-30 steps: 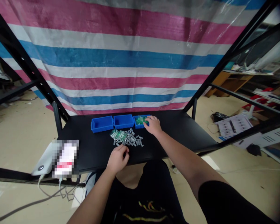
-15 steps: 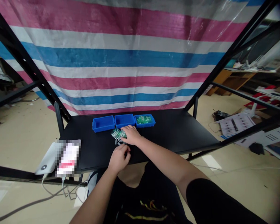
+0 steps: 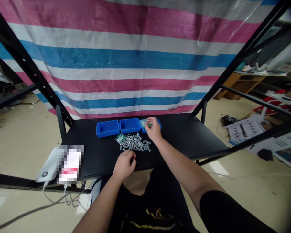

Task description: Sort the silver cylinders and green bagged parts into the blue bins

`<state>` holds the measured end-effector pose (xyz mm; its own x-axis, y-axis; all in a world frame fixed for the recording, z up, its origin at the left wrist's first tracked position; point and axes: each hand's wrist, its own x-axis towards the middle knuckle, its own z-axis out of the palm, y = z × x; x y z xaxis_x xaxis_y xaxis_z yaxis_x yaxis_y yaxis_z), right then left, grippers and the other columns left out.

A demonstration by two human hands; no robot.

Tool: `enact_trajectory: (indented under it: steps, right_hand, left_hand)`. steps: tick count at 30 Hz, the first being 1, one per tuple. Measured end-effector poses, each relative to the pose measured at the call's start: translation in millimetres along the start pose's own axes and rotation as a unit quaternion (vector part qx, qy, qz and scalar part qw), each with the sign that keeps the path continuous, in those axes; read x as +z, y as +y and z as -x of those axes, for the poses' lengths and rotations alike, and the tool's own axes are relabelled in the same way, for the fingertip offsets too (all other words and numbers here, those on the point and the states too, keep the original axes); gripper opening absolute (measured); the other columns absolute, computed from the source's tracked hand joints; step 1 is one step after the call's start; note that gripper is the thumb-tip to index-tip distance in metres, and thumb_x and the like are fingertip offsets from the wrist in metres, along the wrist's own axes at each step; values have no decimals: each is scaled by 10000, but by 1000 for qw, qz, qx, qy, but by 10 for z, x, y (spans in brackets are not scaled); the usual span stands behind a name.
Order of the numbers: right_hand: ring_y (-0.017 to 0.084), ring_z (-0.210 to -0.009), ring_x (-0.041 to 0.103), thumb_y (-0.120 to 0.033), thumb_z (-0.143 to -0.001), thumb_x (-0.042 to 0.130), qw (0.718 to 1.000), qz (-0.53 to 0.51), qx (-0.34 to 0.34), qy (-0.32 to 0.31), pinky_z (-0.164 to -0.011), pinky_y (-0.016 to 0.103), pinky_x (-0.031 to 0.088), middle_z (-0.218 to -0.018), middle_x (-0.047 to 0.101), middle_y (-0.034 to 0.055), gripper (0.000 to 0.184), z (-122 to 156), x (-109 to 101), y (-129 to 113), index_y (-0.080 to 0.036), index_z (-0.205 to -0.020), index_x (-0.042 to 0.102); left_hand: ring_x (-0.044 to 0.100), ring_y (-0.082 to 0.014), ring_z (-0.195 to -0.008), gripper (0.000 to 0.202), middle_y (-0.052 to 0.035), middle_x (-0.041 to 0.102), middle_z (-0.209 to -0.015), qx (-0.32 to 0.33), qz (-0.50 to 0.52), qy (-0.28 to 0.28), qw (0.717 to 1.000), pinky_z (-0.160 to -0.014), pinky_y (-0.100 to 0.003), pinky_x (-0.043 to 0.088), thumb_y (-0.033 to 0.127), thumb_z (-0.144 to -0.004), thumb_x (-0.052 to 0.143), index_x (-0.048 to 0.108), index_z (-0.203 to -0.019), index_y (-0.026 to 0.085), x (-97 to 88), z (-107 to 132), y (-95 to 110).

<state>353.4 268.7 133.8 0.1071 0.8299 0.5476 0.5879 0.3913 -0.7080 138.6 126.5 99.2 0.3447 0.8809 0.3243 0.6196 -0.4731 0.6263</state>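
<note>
Gripping a green packet (image 3: 143, 123), the right hand (image 3: 154, 129) is over the right blue bin (image 3: 160, 124), mid-frame. Curled below gray cylinders (image 3: 135, 141), the left hand (image 3: 123, 164) has an unclear grip. Gold print (image 3: 155, 226), bottom center, is too blurred to read.

Cannot see most of the rightmost blue bin (image 3: 160, 124), covered by the right hand (image 3: 154, 127); cannot tell the greenish packet (image 3: 144, 123) just left of it as gripped or loose, for blur. Cannot make out any markings on the tiny grey cylinders (image 3: 137, 142) just beyond the left hand (image 3: 123, 164), nor anything inside its curl. Cannot follow the black sleeve (image 3: 223, 207) behind the right hand past the lower edge
</note>
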Motion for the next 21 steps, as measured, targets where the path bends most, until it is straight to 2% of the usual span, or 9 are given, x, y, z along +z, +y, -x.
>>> enact_trajectory:
  steps: [2, 4, 7, 9, 13, 18, 21]
  right_hand:
    - [208, -840, 656, -344, -894, 545, 996, 34, 34, 75, -714, 316, 541, -1048, 674, 122, 353, -169, -266, 206, -168, -1201, 538]
    - [203, -790, 651, -325, -875, 556, 989, 80, 57, 114, -713, 320, 545, -1006, 678, 121, 301, -309, -505, 408, -161, -1125, 584]
    - [198, -764, 648, -301, -861, 565, 984, 143, 49, 96, -760, 329, 548, -957, 668, 110, 169, -439, -713, 634, -169, -928, 646]
    - [197, -763, 648, -282, -854, 571, 984, 167, 27, 61, -781, 324, 541, -914, 660, 92, 134, -483, -740, 715, -178, -852, 656]
    - [198, -783, 644, -239, -838, 585, 976, 219, 0, 6, -768, 307, 519, -899, 665, 78, 106, -539, -655, 771, -191, -807, 674]
    - [189, -738, 652, -341, -823, 676, 956, 278, 52, -82, -692, 282, 492, -835, 717, 39, 135, -595, -577, 784, -222, -777, 723]
    - [189, -760, 672, -307, -835, 670, 951, 295, 57, -78, -680, 271, 485, -841, 748, 29, 101, -615, -586, 776, -236, -836, 742]
  left_hand:
    - [598, -197, -825, 129, -32, 602, -845, -1, 3, -1, 1000, -789, -322, 464, 134, -871, 504, 590, -896, 227, -1, -1, -5]
    - [600, -198, -824, 130, -32, 602, -846, -1, 5, -2, 1000, -791, -323, 465, 133, -868, 505, 589, -894, 228, -6, -4, -4]
    - [602, -198, -814, 131, -31, 598, -839, -1, 5, 0, 1000, -782, -323, 464, 140, -873, 500, 589, -899, 232, -12, -9, 7]
    - [601, -197, -810, 133, -30, 595, -836, -3, 5, 1, 1000, -774, -321, 462, 143, -877, 495, 588, -907, 234, -13, -10, 17]
    - [599, -196, -812, 130, -28, 589, -830, -3, 1, 1, 1000, -767, -316, 460, 142, -874, 495, 583, -897, 236, -12, -8, 29]
    - [599, -196, -814, 133, -30, 588, -829, -1, -5, 2, 1000, -763, -313, 460, 135, -862, 503, 588, -887, 234, -11, -9, 24]
    - [595, -196, -819, 132, -29, 593, -833, -3, -6, 3, 1000, -772, -316, 462, 135, -865, 507, 591, -891, 233, -9, -11, 20]
